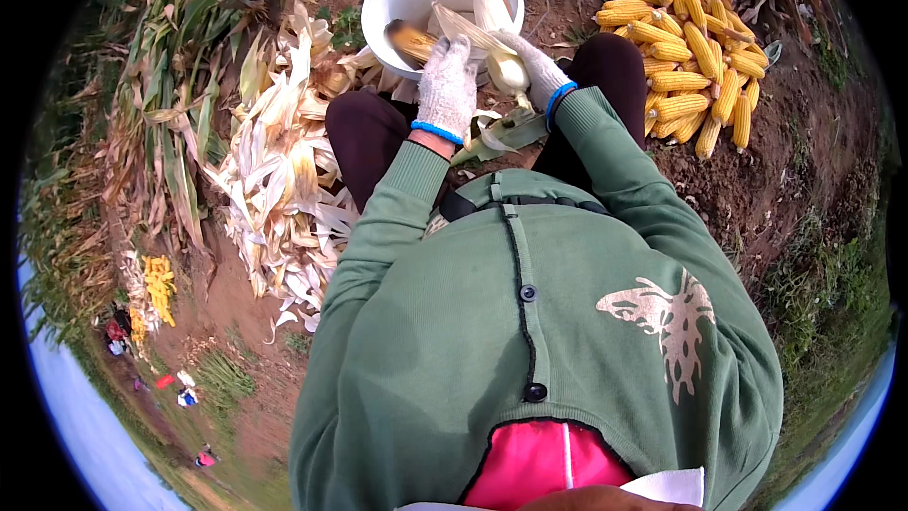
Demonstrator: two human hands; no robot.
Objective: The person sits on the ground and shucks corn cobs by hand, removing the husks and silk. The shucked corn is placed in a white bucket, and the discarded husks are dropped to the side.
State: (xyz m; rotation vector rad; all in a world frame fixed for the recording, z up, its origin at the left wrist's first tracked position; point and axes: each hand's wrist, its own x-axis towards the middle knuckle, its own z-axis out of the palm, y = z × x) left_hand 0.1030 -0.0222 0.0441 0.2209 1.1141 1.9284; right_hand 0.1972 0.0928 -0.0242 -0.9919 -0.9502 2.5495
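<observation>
My left hand [446, 87], in a pale knit glove with a blue cuff, is closed at the near rim of a white bucket [371, 21]. A partly bared yellow ear of corn [412, 41] juts leftward from its fingers, its dark tip blurred. My right hand [539, 68], gloved alike, closes on pale corn husk [465, 26] that spans between both hands. A husk-covered ear [491, 6] with dark silk lies in the bucket. Below it, a pale, smooth husk bulge [509, 73] shows beside the right hand; I cannot tell whether they join.
Peeled yellow ears [695, 52] lie heaped on the soil beyond my right knee. Loose dry husks [288, 161] pile up by my left knee, with leafy stalks [175, 104] farther left. In the left distance are another yellow corn heap [159, 286] and several small figures.
</observation>
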